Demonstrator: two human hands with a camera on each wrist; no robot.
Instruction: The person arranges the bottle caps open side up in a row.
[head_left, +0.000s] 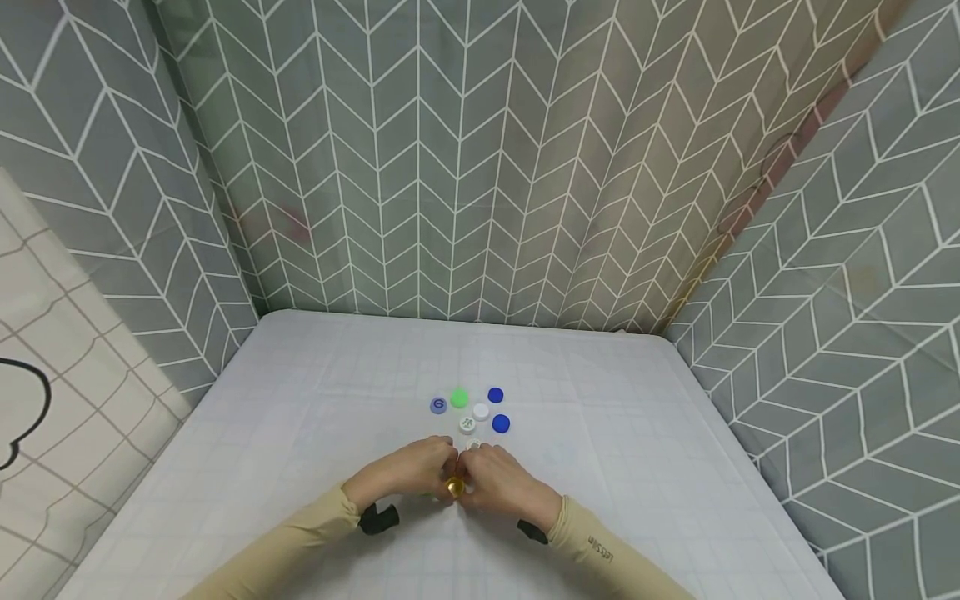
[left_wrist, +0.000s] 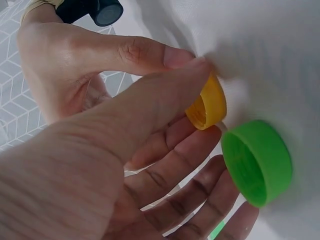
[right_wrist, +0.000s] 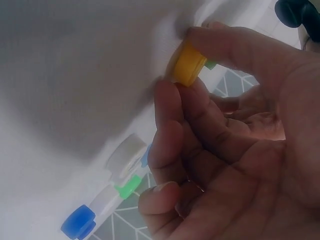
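A small yellow bottle cap is between my two hands, low over the white table. My left hand pinches it with the thumb on top and the index finger below, its hollow side showing in the left wrist view. From the other side my right hand also pinches the cap between thumb and fingertips. Beside the left hand's fingertips a larger green cap stands on its edge. Just past the right knuckles a white cap shows, partly hidden.
Beyond the hands lie a marked white cap, a plain white cap, a light green cap, a pale blue cap with a swirl and two dark blue caps. Patterned curtains border the white table.
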